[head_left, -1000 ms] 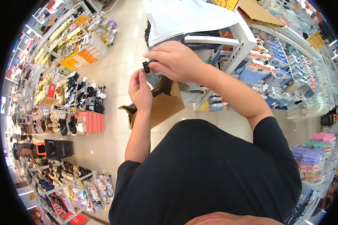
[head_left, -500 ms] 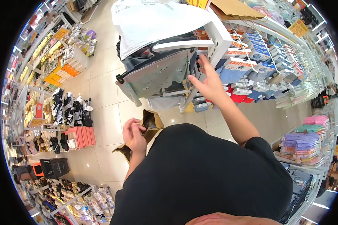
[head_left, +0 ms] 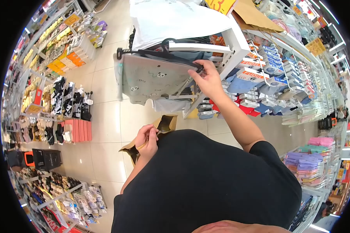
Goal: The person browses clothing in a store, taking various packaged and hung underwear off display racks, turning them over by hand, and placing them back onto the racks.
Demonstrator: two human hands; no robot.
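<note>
My right hand (head_left: pixel 208 80) is closed around the right end of a black clip hanger (head_left: pixel 155 55). From this hanger hangs a grey-green garment with a panda print (head_left: pixel 153 80); its exact kind is unclear. The hanger's hook is up by the white rail (head_left: pixel 200 47); I cannot tell whether it is still on it. Below and to the left, my left hand (head_left: pixel 147 140) is closed on the handle of a brown paper bag (head_left: pixel 168 123), whose open top shows beside my body.
A white garment (head_left: pixel 175 21) lies over the top of the white rack. Boxed items (head_left: pixel 252 73) hang right of it. Sock displays (head_left: pixel 72 97) and a black basket (head_left: pixel 46 159) stand on the left. Folded pastel clothes (head_left: pixel 305 161) are at the right.
My right hand went from spread fingers beside the hanger to gripping its end. The hanger and garment have turned and tilted to face me more. The whole view has shifted slightly.
</note>
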